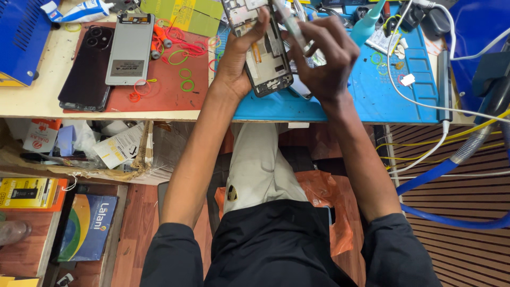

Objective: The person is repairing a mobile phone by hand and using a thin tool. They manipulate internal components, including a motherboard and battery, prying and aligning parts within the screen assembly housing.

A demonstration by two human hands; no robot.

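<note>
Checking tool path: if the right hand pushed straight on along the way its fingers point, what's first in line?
Most likely the opened phone held up by the left hand; the right hand points its thin tool at it. Depth is unclear, so contact cannot be confirmed.

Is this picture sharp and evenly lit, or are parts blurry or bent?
Head view: bright, even light on the blue mat; the opened phone in the left hand is fairly sharp; the thin tool in the right hand is slightly blurred; the wide lens bows the bench edge.
</note>
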